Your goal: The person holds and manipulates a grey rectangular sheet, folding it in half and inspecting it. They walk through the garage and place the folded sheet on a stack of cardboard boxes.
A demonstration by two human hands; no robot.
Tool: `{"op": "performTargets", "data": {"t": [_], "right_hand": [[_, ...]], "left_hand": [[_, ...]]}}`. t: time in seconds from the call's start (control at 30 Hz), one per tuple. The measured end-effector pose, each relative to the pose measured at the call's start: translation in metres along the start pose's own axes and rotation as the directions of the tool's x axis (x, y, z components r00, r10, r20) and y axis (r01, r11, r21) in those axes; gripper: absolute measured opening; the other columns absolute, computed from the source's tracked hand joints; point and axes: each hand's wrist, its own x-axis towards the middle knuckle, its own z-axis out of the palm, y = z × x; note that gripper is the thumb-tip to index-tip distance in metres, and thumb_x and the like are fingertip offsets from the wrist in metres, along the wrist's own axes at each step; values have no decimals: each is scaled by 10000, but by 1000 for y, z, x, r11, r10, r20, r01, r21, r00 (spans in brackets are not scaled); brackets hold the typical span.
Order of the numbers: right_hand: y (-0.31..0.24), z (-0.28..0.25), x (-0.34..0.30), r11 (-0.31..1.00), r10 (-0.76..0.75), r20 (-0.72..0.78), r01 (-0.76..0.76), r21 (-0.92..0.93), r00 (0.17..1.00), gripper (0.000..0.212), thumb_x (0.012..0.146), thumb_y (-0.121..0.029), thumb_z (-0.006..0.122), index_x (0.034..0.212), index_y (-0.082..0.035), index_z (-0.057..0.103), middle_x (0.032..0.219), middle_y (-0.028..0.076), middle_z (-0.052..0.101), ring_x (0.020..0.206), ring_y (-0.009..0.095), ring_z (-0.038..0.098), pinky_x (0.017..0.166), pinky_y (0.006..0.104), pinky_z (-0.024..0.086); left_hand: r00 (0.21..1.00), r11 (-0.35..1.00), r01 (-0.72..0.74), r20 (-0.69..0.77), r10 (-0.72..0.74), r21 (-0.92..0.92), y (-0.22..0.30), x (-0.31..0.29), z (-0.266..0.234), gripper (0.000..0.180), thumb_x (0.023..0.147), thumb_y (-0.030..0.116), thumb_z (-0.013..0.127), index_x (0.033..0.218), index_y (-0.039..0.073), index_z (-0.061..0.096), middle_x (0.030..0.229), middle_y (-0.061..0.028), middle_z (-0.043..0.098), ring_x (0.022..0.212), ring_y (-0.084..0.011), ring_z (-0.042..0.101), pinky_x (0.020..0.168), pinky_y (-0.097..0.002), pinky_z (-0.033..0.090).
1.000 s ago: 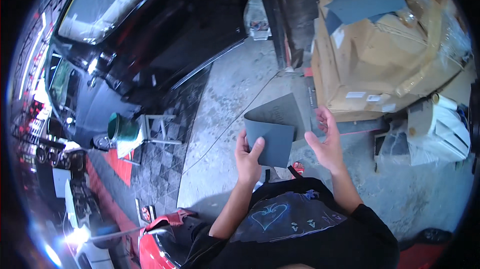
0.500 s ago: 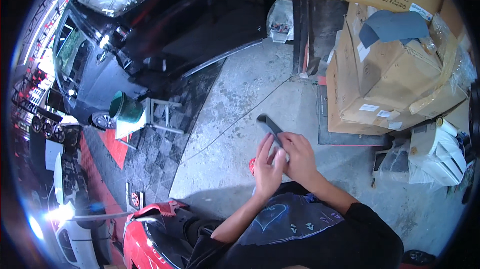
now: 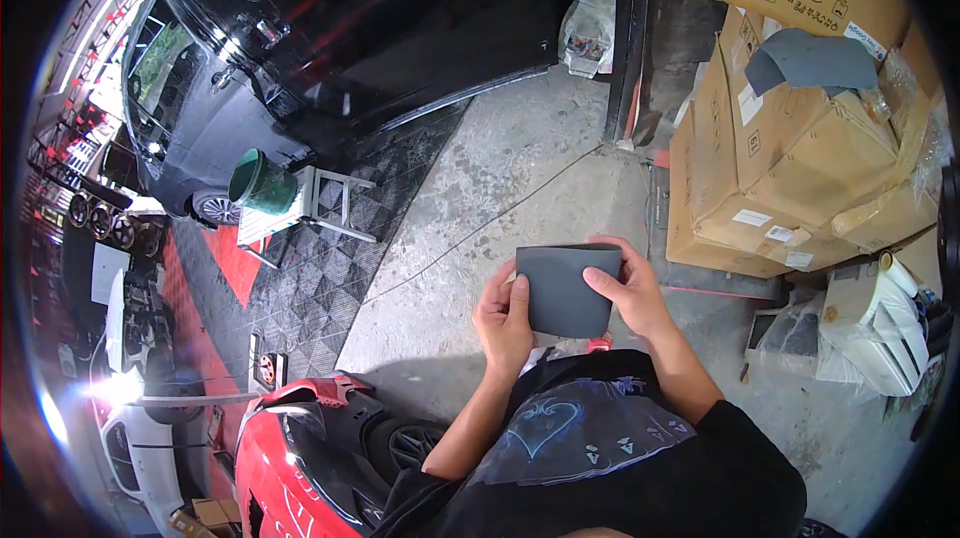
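Note:
A dark grey sheet of sandpaper (image 3: 562, 300), bent over with a gap along its top edge, is held up in front of my torso. My left hand (image 3: 503, 323) grips its left edge, with the thumb on the near face. On the other side my right hand (image 3: 636, 290) pinches the upper right part, its thumb flat on the near face and its fingers behind. More grey sheets (image 3: 812, 60) of the same look lie on the cardboard boxes at the right.
Stacked cardboard boxes (image 3: 800, 163) fill the right side. A dark car (image 3: 400, 38) stands at the far left. The green bucket (image 3: 263, 183) sits on a step stool (image 3: 325, 203). Close on my left is a red and black motor scooter (image 3: 300, 458). A thin cable crosses the concrete floor (image 3: 540, 138).
The sandpaper, earlier seen nearly edge-on between my close-together hands, now faces me broadly. My hands have moved apart to its two sides. The view has shifted slightly.

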Motion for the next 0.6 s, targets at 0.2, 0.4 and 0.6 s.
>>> {"op": "performTargets", "data": {"t": [0.2,0.4,0.6], "right_hand": [[10,2,-15,997,-74,-136,73,-15,988,320,847,-90,769,1096,-4,588,948,68,664,859,111,622,759,267,522],[5,-14,-28,997,-69,-197,76,29,978,293,846,-60,762,1071,-8,582,925,59,667,821,104,627,728,261,527],[4,-37,-36,993,-120,-216,119,-19,969,301,847,-49,757,1079,-3,571,914,59,671,823,102,630,719,257,530]], "left_hand": [[972,979,-187,-130,197,83,-21,-12,9,213,964,115,638,1138,3,689,886,-45,711,745,-54,609,672,-207,492],[985,973,-162,-35,170,167,-22,-22,19,238,956,104,650,1165,-7,681,935,-45,710,808,-67,621,744,-215,503],[983,979,-183,-15,185,94,-19,-31,42,229,949,81,654,1149,-27,685,910,-33,702,789,-51,601,717,-204,490]]}}
